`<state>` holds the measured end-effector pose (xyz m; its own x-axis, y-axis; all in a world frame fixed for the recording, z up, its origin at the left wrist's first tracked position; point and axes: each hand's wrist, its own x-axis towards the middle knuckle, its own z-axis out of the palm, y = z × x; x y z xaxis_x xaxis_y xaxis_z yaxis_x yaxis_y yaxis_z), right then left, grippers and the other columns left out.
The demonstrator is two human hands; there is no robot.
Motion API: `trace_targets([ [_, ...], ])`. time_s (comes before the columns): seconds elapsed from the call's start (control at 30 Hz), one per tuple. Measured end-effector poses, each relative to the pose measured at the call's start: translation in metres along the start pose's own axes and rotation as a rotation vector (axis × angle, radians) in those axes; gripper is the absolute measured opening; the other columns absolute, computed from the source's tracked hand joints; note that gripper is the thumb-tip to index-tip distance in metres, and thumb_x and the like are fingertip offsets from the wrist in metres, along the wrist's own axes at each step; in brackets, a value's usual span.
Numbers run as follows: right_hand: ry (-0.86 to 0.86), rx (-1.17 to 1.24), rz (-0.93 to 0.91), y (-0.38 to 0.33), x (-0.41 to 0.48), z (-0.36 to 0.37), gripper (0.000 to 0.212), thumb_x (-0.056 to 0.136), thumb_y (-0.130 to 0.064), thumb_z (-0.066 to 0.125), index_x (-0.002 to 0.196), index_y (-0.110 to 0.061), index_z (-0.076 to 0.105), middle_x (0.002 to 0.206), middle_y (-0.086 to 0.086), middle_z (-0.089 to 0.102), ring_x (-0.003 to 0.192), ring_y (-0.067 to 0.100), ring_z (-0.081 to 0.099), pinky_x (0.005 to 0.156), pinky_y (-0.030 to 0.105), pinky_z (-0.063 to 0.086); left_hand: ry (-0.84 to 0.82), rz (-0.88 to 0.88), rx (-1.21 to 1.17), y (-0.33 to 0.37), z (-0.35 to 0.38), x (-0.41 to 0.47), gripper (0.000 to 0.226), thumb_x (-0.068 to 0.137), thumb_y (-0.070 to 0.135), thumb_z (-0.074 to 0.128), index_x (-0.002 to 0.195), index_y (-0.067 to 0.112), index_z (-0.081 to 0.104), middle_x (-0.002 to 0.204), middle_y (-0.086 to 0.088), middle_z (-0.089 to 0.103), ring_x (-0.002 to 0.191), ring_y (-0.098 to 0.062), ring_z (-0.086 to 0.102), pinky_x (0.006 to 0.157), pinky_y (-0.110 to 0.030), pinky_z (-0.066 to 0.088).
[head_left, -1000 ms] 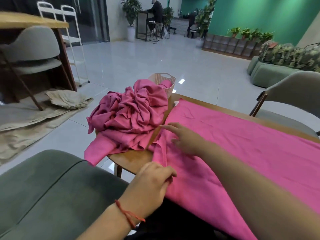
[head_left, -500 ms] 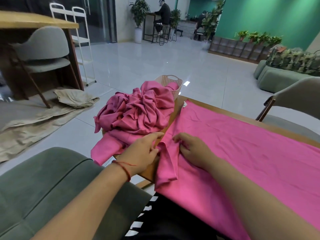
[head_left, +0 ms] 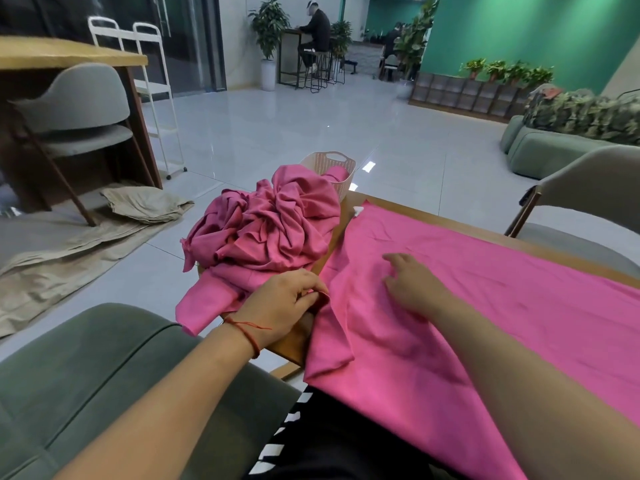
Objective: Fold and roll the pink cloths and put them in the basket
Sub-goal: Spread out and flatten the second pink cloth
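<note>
A large pink cloth (head_left: pixel 485 292) lies spread flat over the wooden table (head_left: pixel 433 216), its near edge hanging toward my lap. My left hand (head_left: pixel 287 303), with a red string at the wrist, pinches the cloth's left edge at the table's side. My right hand (head_left: pixel 412 285) rests flat on the cloth, fingers spread, a little to the right of the left hand. A crumpled heap of darker pink cloths (head_left: pixel 270 230) sits on the table's left end. Behind the heap stands a beige plastic basket (head_left: pixel 332 164) with a pink cloth inside.
A green upholstered seat (head_left: pixel 79 368) is at my lower left. A grey chair (head_left: pixel 585 202) stands at the table's far right side. Beige sheets (head_left: pixel 104 230) lie on the tiled floor to the left, near another chair and a white rack. A person sits far back.
My right hand has slid to the right across the cloth and opened flat. My left hand stays on the cloth's left edge, now closed on it.
</note>
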<state>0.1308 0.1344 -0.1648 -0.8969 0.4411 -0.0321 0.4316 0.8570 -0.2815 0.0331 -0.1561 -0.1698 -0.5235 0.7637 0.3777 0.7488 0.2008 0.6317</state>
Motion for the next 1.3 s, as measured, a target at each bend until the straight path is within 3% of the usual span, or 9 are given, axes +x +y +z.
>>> trace_targets([
  [0.13,-0.181,-0.119,0.039,0.019,0.013,0.000,0.091,0.080,-0.078,0.012,0.165,-0.045,0.020,0.177,-0.005,0.016,0.161,0.032,0.020,0.127,0.064,0.020,0.042,0.025,-0.045,-0.002,0.001,-0.011,0.025,0.096,0.008,0.069,0.109,0.027,0.080,0.116,0.018,0.071,0.116,-0.005,0.064,0.104,-0.027,0.049],
  [0.33,-0.320,-0.217,-0.049,0.000,0.008,-0.024,0.062,0.115,-0.043,0.033,0.171,-0.025,0.012,0.178,0.006,0.008,0.164,0.025,0.008,0.130,0.037,0.006,0.129,-0.041,-0.255,0.011,-0.001,-0.049,0.019,0.098,0.016,0.072,0.113,0.025,0.080,0.115,0.011,0.075,0.110,-0.014,0.070,0.094,-0.033,0.056],
  [0.43,-0.348,-0.244,-0.064,0.003,0.012,-0.024,0.065,0.115,-0.043,0.034,0.171,-0.024,0.009,0.179,0.004,0.006,0.164,0.024,0.006,0.130,0.037,0.006,0.078,-0.168,-0.374,0.014,-0.004,-0.069,0.017,0.102,0.029,0.068,0.116,0.026,0.078,0.102,0.000,0.076,0.085,-0.025,0.067,0.081,-0.044,0.055],
  [0.57,-0.354,-0.248,-0.053,0.006,0.017,-0.023,0.067,0.113,-0.045,0.037,0.171,-0.026,0.010,0.179,0.005,0.005,0.165,0.023,0.005,0.130,0.037,0.005,0.056,-0.216,-0.549,0.030,-0.010,-0.088,0.014,0.101,0.016,0.062,0.106,0.012,0.075,0.088,-0.004,0.073,0.076,-0.007,0.060,0.070,-0.019,0.048],
  [0.67,-0.359,-0.223,-0.022,0.010,0.022,-0.020,0.069,0.111,-0.050,0.040,0.171,-0.031,0.011,0.179,0.007,0.004,0.165,0.027,0.006,0.132,0.041,0.006,-0.018,-0.264,-0.588,0.032,-0.012,-0.107,0.013,0.101,0.018,0.062,0.099,0.019,0.075,0.071,0.008,0.061,0.064,-0.007,0.051,0.063,-0.016,0.042],
  [0.9,-0.352,-0.197,0.006,0.018,0.029,-0.015,0.072,0.108,-0.056,0.041,0.170,-0.038,0.009,0.179,0.004,0.001,0.165,0.032,0.006,0.132,0.049,0.008,-0.188,-0.369,-0.644,0.027,-0.030,-0.137,0.019,0.089,0.034,0.065,0.100,0.020,0.073,0.077,-0.007,0.060,0.069,-0.020,0.053,0.059,-0.027,0.040],
  [1.03,-0.342,-0.206,0.007,0.020,0.028,-0.012,0.072,0.108,-0.057,0.039,0.170,-0.038,0.009,0.179,0.004,0.001,0.164,0.032,0.006,0.133,0.049,0.007,-0.342,-0.408,-0.551,0.032,-0.025,-0.135,0.038,0.098,0.048,0.062,0.114,0.015,0.070,0.082,-0.001,0.065,0.070,-0.013,0.058,0.062,-0.024,0.042],
  [1.17,-0.343,-0.214,0.005,0.022,0.028,-0.009,0.071,0.109,-0.058,0.037,0.170,-0.039,0.007,0.179,0.004,-0.001,0.164,0.033,0.005,0.133,0.048,0.005,-0.166,-0.508,-0.669,0.044,-0.005,-0.126,0.019,0.101,0.014,0.065,0.097,-0.005,0.066,0.069,-0.001,0.061,0.057,-0.005,0.054,0.056,-0.012,0.042],
  [1.3,-0.340,-0.220,0.006,0.023,0.030,-0.009,0.071,0.109,-0.059,0.036,0.170,-0.039,0.006,0.179,0.004,-0.001,0.165,0.033,0.004,0.133,0.047,0.005,0.014,-0.487,-0.762,0.042,-0.013,-0.124,0.014,0.097,0.020,0.067,0.089,0.010,0.072,0.066,-0.006,0.057,0.054,-0.010,0.045,0.051,-0.014,0.037],
])
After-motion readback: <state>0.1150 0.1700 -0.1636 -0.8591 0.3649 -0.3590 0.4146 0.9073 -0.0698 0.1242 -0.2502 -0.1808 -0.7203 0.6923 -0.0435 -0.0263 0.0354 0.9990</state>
